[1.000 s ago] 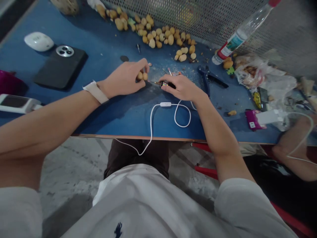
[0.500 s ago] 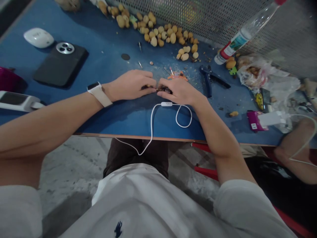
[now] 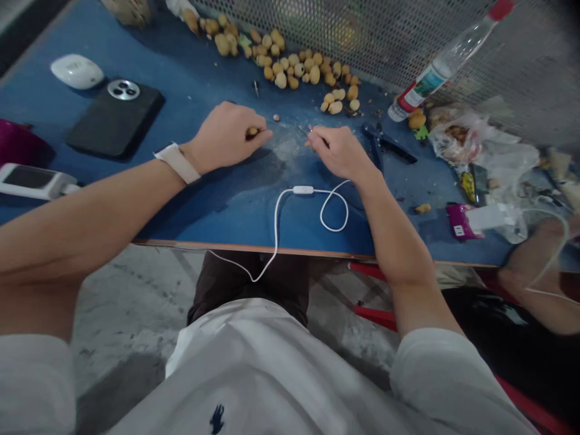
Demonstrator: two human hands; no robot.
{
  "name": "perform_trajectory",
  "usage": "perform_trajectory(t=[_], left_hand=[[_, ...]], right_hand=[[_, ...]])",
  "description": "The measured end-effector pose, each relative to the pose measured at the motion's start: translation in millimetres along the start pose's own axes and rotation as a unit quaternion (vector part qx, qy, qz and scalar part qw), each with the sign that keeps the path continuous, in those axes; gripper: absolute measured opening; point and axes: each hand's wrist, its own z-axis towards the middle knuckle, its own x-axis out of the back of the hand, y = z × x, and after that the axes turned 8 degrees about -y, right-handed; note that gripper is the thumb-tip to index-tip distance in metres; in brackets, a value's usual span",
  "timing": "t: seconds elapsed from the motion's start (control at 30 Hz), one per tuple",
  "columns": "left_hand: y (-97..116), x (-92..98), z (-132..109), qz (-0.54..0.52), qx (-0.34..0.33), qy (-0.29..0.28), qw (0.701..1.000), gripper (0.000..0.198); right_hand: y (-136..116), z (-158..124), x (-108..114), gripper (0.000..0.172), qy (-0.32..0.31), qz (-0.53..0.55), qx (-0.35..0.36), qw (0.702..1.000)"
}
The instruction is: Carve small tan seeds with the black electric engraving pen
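My left hand (image 3: 230, 136) is closed just above the blue table (image 3: 244, 211), a small tan nut-like piece (image 3: 252, 131) showing between thumb and fingers. To its right, my right hand (image 3: 343, 152) is curled with thumb and forefinger together. Its fingertips are beside a thin metal bit (image 3: 302, 129) and a sliver of orange; what they grip, if anything, is hidden. Pale dust (image 3: 285, 148) covers the table between the hands. Blue-handled pliers (image 3: 378, 142) lie just past my right hand.
Tan nut-like pieces (image 3: 290, 63) line the mesh panel (image 3: 317, 24). A bottle (image 3: 421, 90) and plastic bags (image 3: 471, 139) are at right; a phone (image 3: 115, 121) is at left. A white cable (image 3: 276, 223) hangs over the front edge. Another person's arm (image 3: 539, 272) is at lower right.
My hands were together at the middle and have moved apart. The left went up and left with the tan piece; the right moved slightly right, over the orange thing.
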Motion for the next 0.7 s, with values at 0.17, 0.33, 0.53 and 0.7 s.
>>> perform_trajectory(t=[0.17, 0.33, 0.53, 0.7], left_hand=[[-13.2, -6.7, -1.0, -0.063, 0.006, 0.009, 0.998, 0.042], [-27.7, -13.8, 2.5, -0.027, 0.017, 0.031, 0.999, 0.042], [-37.2, -16.8, 4.1, -0.069, 0.029, 0.081, 0.994, 0.039], [-27.2, -16.3, 3.3, -0.037, 0.040, 0.057, 0.997, 0.037]], right_hand=[[36.8, 5.9, 6.1, 0.079, 0.117, -0.011, -0.053, 0.992], [68.1, 5.8, 12.1, 0.079, 0.183, -0.007, -0.066, 0.981], [80.3, 7.9, 4.0, 0.084, 0.188, -0.037, -0.085, 0.978], [80.6, 5.2, 2.4, 0.071, 0.137, -0.062, -0.127, 0.980]])
